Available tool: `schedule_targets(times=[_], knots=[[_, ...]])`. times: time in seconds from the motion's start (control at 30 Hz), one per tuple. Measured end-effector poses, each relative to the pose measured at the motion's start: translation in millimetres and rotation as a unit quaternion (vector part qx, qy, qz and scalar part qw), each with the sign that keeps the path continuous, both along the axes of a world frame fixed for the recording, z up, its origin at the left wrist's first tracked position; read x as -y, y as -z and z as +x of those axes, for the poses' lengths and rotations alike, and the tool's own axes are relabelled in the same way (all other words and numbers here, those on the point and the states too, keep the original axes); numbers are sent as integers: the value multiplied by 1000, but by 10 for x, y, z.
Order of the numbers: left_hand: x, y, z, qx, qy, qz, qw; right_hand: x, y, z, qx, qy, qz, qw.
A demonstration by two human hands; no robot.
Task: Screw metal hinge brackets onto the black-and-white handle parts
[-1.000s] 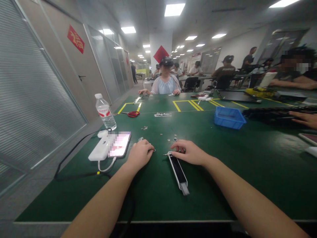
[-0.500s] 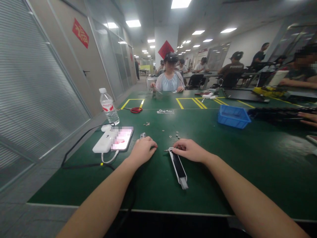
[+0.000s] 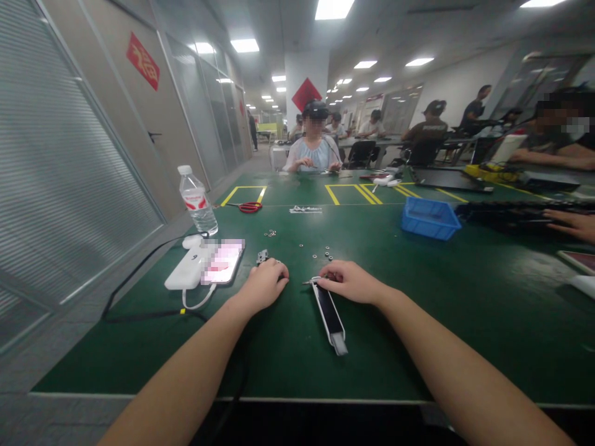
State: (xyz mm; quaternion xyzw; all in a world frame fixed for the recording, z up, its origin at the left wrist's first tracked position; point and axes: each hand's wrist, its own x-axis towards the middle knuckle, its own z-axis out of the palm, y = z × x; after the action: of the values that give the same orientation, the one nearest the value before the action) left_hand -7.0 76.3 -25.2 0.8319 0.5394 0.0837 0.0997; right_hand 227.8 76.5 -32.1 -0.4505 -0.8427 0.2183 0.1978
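My left hand rests on the green table with its fingers curled under; whatever they may hold is hidden. Just beyond its knuckles lies a small grey metal part. My right hand has its fingers closed at the far end of a long, narrow piece with a white frame and dark middle. A thin metal tip sticks out to the left there, seemingly part of a slim tool under my fingers. Small ring-like metal pieces lie beyond my right hand, and several more sit farther left.
To the left are a water bottle, a white power bank and a lit phone with cables. Red-handled scissors, thin strips and a blue bin lie farther off. A person sits opposite; another's hand is at right.
The view has shifted slightly, moving everything a little left. Both my hands keep nearly the same pose on the table. Across the table, the person's hands have moved.
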Motion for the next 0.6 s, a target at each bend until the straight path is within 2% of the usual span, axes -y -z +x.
schedule_targets(times=[0.17, 0.6], knots=[[4, -5, 2, -7, 4, 1, 1000, -5, 7, -1, -3, 2, -5, 1000], [43, -40, 32, 43, 25, 33, 998, 2, 7, -1, 3, 3, -4, 1000]])
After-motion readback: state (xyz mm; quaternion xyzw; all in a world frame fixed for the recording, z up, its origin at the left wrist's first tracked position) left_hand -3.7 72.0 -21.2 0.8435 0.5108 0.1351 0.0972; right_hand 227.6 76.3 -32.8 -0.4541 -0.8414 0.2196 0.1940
